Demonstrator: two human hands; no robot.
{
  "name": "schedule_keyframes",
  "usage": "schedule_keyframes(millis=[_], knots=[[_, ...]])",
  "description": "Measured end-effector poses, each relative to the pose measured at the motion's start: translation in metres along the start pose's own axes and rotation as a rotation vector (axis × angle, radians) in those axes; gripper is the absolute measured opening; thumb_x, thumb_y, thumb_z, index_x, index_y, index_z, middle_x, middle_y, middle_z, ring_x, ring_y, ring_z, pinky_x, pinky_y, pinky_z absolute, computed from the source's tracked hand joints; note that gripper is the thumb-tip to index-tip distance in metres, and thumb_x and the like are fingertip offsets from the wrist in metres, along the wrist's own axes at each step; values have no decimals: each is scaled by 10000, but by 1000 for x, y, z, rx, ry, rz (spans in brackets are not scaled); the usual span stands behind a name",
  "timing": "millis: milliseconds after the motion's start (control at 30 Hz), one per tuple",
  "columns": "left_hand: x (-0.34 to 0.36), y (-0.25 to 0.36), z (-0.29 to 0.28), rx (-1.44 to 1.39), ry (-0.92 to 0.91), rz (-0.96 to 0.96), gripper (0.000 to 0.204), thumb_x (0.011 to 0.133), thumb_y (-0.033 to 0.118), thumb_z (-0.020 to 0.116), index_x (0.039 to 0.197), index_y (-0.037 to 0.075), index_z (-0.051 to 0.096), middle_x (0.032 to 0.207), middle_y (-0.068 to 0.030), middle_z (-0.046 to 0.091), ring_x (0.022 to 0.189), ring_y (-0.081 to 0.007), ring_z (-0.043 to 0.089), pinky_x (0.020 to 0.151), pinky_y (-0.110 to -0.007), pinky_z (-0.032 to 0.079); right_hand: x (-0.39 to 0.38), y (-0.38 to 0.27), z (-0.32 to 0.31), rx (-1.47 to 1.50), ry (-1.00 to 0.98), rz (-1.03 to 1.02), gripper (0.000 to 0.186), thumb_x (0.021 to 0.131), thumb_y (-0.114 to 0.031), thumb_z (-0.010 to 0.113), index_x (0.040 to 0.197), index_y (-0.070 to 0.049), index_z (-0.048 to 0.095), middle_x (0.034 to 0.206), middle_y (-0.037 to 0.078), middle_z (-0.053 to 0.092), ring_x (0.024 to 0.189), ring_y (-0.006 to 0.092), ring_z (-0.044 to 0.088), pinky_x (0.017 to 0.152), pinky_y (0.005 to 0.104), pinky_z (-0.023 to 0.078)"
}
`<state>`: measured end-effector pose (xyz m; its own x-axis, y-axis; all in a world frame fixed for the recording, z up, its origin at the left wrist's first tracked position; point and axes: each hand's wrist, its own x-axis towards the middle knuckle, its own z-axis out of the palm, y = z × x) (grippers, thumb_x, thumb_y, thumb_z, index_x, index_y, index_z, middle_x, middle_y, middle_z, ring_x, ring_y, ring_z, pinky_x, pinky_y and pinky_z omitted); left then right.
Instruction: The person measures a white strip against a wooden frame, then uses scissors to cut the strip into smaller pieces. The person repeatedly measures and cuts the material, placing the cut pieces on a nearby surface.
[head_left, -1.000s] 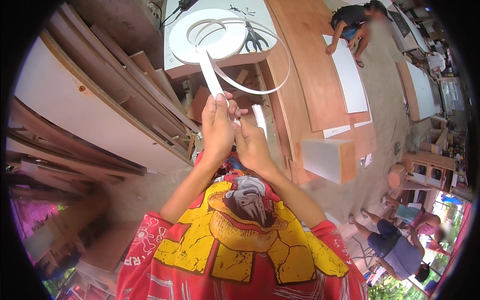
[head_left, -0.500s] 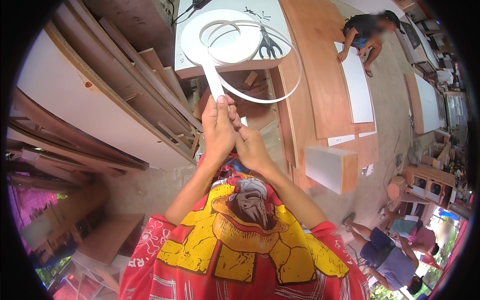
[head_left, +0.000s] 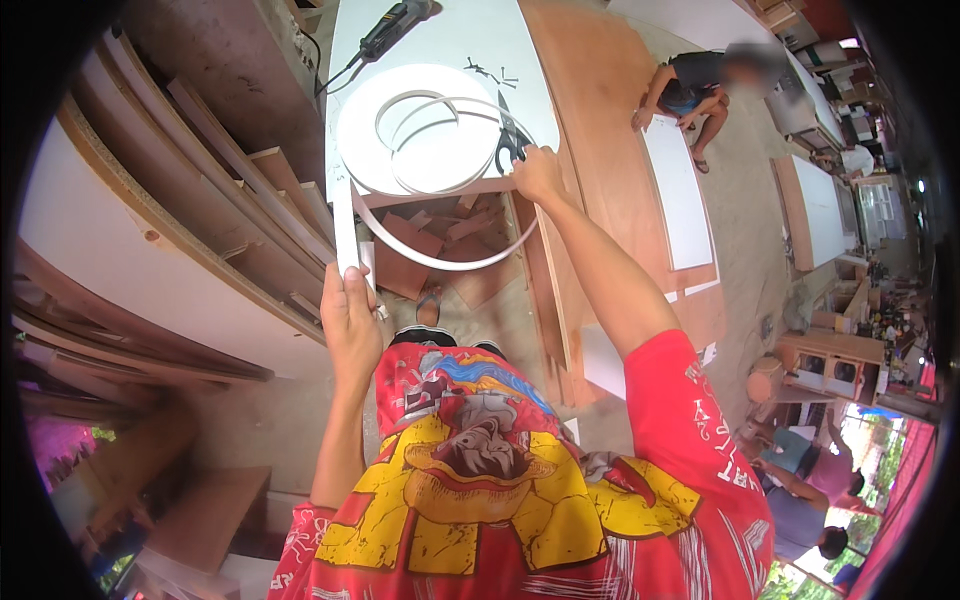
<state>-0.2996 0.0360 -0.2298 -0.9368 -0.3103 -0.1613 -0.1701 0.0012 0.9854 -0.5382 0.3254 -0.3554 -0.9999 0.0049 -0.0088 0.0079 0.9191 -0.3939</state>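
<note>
White-topped desk (head_left: 470, 35) is set in workshop; long boards (head_left: 190, 130) are stacked at left, wood offcuts (head_left: 410, 255) strewn on floor below. Counted on desk: one roll (head_left: 430, 165) of white edging, one pair of black-handled scissors (head_left: 506, 152), one power tool (head_left: 393, 32), several small dark screws (head_left: 490, 74). Roll's loose strip (head_left: 346, 225), hung over desk edge, is pinched in left hand's (head_left: 350, 312) fingers. Right hand (head_left: 538, 174), held beside left hand one second ago, is now placed at scissors' handles; fingers are curled, grip cannot be told.
</note>
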Motion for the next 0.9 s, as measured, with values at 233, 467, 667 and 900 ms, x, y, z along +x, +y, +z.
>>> schedule_keyframes(millis=[233,467,667,900], knots=[[34,13,-21,-15,-222,-155,280,1133,291,429,1040,57,552,704,61,418,598,-37,365,533,-224,323,40,-3,25,-165,-208,128,513,846,-356,728,1076,101,696,1100,325,702,1044,430,704,907,483,572],[81,32,-41,134,-269,-91,336,1127,303,429,941,44,536,702,30,424,643,-75,376,603,-263,363,-50,20,-44,218,-368,193,223,823,-189,691,819,32,657,715,142,682,662,237,664,684,402,532],[82,52,-35,168,-287,-97,312,1119,278,449,961,35,564,679,28,403,649,-81,364,599,-268,343,-177,-6,-96,914,-695,186,317,821,-148,867,994,-20,634,820,-21,606,768,72,571,701,237,485],[32,88,-27,172,-389,-130,283,1107,277,497,1047,33,627,711,46,448,657,-49,371,592,-244,328,-183,-77,-118,1284,-1105,39,405,799,-220,882,1031,18,651,834,14,623,767,82,589,673,234,499]])
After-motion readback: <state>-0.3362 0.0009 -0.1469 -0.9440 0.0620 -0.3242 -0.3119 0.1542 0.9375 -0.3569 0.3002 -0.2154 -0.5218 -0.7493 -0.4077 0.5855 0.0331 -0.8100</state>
